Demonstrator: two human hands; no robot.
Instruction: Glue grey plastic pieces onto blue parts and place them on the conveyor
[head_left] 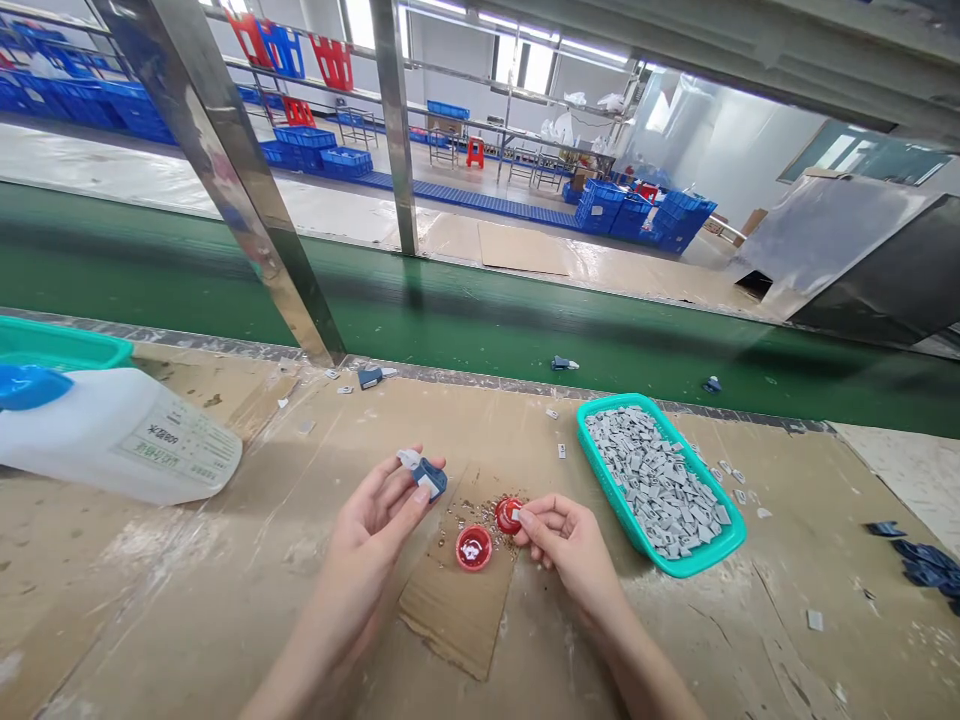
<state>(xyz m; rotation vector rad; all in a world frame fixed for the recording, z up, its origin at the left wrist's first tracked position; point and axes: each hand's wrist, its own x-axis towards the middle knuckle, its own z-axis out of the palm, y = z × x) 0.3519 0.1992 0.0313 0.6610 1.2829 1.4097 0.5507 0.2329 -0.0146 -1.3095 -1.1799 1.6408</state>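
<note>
My left hand [375,520] grips a small blue plastic part [430,478], with a white piece [409,459] sticking out above it. My right hand [561,540] pinches a small grey piece [527,518] between its fingertips, right by a red bottle cap [508,515]. A second red cap [474,547], holding something white, sits on a cardboard sheet [450,610] between my hands. Brown crumbs lie around both caps. To the right, a teal basket [660,490] holds several grey pieces.
A white plastic jug [112,440] with a blue cap lies at the left of the worn workbench [187,600]. Beyond the bench runs a green conveyor belt [450,310] carrying several small blue parts. Dark blue parts [922,565] lie at the right. Steel posts stand behind the belt.
</note>
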